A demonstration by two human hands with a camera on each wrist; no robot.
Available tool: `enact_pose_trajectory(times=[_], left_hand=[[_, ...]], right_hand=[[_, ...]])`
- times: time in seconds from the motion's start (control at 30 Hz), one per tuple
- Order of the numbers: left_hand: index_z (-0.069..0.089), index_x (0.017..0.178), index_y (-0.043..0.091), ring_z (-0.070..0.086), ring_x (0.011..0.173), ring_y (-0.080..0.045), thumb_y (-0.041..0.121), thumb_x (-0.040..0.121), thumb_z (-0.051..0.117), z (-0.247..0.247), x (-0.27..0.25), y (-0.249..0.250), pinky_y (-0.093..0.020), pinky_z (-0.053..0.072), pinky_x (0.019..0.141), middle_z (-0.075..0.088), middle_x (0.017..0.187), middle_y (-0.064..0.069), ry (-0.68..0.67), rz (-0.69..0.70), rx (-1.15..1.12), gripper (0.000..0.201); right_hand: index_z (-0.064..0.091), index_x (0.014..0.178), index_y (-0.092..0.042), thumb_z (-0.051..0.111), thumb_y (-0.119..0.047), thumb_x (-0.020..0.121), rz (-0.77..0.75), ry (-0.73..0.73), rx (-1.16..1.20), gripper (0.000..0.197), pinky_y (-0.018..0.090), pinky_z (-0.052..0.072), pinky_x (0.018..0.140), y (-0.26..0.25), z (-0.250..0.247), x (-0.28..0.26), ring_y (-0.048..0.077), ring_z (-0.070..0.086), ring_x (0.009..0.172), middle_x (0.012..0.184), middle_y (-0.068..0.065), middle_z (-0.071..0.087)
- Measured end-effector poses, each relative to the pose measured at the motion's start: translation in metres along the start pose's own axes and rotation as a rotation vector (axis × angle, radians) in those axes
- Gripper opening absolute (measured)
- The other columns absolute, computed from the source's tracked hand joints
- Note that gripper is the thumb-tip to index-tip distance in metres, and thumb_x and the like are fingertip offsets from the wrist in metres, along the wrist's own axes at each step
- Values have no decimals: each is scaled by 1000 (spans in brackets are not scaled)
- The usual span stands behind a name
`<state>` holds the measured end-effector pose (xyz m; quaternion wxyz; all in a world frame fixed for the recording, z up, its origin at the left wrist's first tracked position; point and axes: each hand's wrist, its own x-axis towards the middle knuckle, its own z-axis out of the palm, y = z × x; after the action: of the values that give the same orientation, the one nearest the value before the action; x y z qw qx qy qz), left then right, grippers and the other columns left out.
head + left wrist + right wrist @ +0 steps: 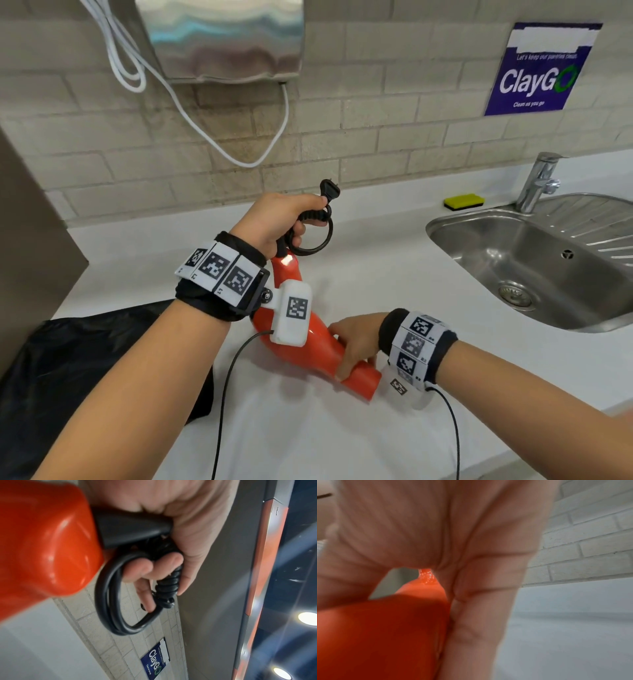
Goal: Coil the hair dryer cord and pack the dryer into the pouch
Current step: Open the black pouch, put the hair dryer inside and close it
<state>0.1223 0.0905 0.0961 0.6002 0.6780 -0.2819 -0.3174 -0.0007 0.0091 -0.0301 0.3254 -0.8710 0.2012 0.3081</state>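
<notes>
Black cord is coiled and gripped by left hand; right hand clasps glossy orange hair dryer; black fabric pouch remains unpacked

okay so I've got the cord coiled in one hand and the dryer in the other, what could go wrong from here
The coil is kept together only by your left hand, and the plug sticks out loose above it; easing that grip could let the loops spring open. The pouch lies flat beside the dryer with no opening showing, and your right hand is busy on the barrel, so you may fumble getting it open.
</notes>
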Motion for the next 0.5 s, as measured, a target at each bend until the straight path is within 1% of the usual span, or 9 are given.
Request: enact_pose_trajectory(times=[0.03, 0.1, 0.17, 0.27, 0.33, 0.4, 0.43, 0.47, 0.5], left_hand=[[65, 83, 8, 34, 33, -5, 19, 83, 63, 1, 0, 0, -18, 33, 39, 69, 77, -14, -2, 6, 6, 11], [65, 83, 8, 34, 34, -5, 20, 83, 63, 0, -1, 0, -18, 34, 40, 69, 78, -13, -5, 18, 14, 11], [65, 85, 8, 35, 35, -5, 20, 83, 64, -1, -1, -2, -19, 34, 41, 70, 78, -12, -14, 29, 17, 13], [66, 88, 6, 36, 37, -6, 22, 83, 64, -3, -2, -6, -20, 35, 43, 71, 79, -11, -39, 58, 53, 17], [68, 83, 6, 37, 38, -8, 23, 83, 64, -4, -3, -11, -23, 35, 47, 71, 80, -11, -54, 96, 100, 18], [72, 78, 10, 40, 40, -9, 25, 81, 66, -5, -4, -17, -26, 35, 51, 70, 81, -15, -83, 143, 175, 16], [73, 77, 13, 42, 41, -9, 24, 79, 68, -5, -5, -22, -25, 34, 52, 68, 77, -16, -106, 160, 216, 12], [73, 79, 15, 42, 41, -9, 21, 78, 69, -6, -6, -26, -23, 34, 50, 64, 67, -14, -132, 172, 255, 7], [72, 82, 15, 43, 40, -7, 15, 78, 70, -7, -6, -31, -20, 35, 48, 59, 56, -7, -153, 181, 288, 5]], right_hand=[[44, 127, -15, 77, -25, 70, -1, 28, -37, 66, 39, 57, 80, 0, -1, 0, 27, 64, 93, 119, 7, 60], [41, 129, -18, 77, -32, 67, 5, 111, -165, 72, 40, 54, 87, 3, -6, 1, 26, 61, 102, 120, 4, 58], [40, 131, -20, 76, -34, 65, 21, 166, -231, 76, 40, 51, 91, 6, -12, 2, 24, 59, 103, 121, 2, 58], [40, 129, -18, 76, -31, 66, 51, 231, -272, 74, 37, 50, 88, 13, -22, 4, 25, 58, 103, 120, 4, 58], [44, 125, -15, 76, -28, 67, 82, 285, -266, 68, 36, 50, 84, 19, -29, 7, 26, 59, 102, 117, 6, 59], [47, 119, -13, 76, -26, 65, 120, 351, -258, 62, 34, 51, 80, 26, -34, 10, 26, 60, 98, 114, 7, 60], [48, 117, -12, 76, -25, 65, 142, 379, -249, 60, 33, 52, 79, 30, -37, 12, 26, 61, 97, 112, 7, 61], [49, 116, -11, 76, -25, 65, 165, 400, -235, 59, 33, 52, 78, 34, -39, 14, 26, 61, 96, 111, 8, 61], [49, 115, -11, 76, -24, 64, 187, 416, -220, 59, 33, 52, 78, 37, -40, 16, 26, 62, 96, 111, 8, 61]])
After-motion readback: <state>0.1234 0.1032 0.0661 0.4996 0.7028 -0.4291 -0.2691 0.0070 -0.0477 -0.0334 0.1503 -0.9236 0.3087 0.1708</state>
